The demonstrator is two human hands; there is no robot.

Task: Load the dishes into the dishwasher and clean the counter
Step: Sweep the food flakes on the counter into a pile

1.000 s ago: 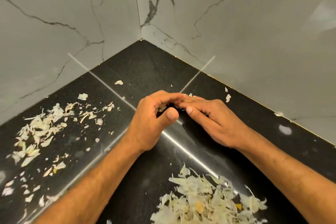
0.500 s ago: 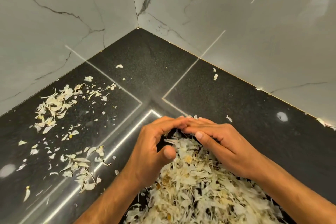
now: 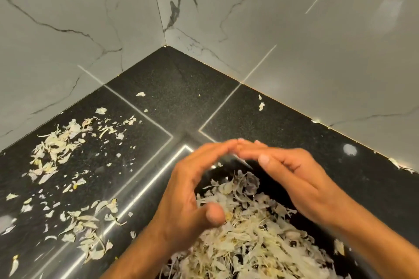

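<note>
Both your hands cup the big pile of peelings (image 3: 254, 240) on the black tabletop (image 3: 172, 88), left hand (image 3: 190, 190) and right hand (image 3: 292, 179) with fingers (image 3: 229, 146) loosely curved, tips meeting, gripping nothing. Keep palms low while raking. Collect the scattered peelings (image 3: 59, 149) at left too.

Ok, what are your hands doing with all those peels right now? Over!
Left hand and right hand open, fingertips meeting, cupped over the peel pile. Scattered peels on the black counter at left. Nothing blocking.
</note>
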